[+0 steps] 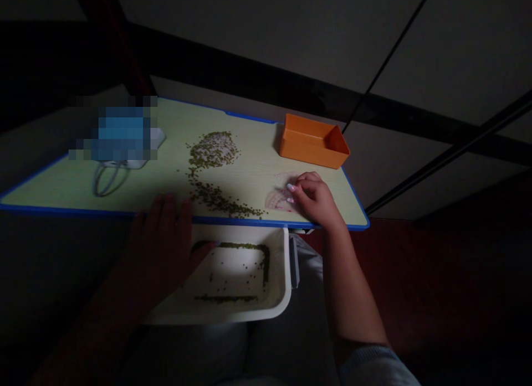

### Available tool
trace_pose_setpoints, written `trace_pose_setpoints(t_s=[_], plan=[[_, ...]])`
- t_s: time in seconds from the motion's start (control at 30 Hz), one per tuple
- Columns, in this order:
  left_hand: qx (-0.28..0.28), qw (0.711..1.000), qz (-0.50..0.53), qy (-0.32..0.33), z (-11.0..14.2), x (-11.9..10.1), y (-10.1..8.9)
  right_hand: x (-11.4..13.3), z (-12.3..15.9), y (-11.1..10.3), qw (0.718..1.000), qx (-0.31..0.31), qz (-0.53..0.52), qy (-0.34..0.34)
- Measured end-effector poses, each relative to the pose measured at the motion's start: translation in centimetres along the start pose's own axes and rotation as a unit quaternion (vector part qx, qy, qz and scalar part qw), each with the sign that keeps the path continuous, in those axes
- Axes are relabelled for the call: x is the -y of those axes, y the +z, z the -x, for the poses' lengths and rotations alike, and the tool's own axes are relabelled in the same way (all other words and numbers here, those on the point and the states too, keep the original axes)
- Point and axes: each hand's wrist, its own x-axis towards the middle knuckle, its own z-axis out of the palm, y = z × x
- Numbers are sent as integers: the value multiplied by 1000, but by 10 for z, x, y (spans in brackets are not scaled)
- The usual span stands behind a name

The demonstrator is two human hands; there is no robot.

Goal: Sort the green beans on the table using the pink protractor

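My left hand (166,236) is in shadow, its fingers stretched flat over the table's near edge and its thumb reaching above the white plastic basin (282,286). My right hand (313,197) rests low over the right part of the table, fingers curled and pinched. What it holds, if anything, is hidden. Under its fingertips shows a pale, protractor-like half circle (276,200) with pink marks. Left of it, small greenish beans (216,200) trail along the table's front edge. Behind them lies a heap of white grains mixed with beans (214,149). More beans line the basin's bottom.
An orange open box (313,145) stands at the table's back right. At the left lies a blurred-out blue item (122,134) with a looped cord (102,181). The pale tabletop (253,148) has a blue rim. Cabinet-like panels (266,37) rise behind.
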Motion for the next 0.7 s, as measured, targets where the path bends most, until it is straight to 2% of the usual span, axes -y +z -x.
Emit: trace_pose_setpoints(t_s=[0.3, 0.7], plan=[[-5, 1000, -15, -3, 1, 0, 2, 1, 1, -2, 999, 32, -12, 9], [-10, 999, -33, 8, 0, 0, 2, 6, -2, 2, 997, 53, -13, -59]])
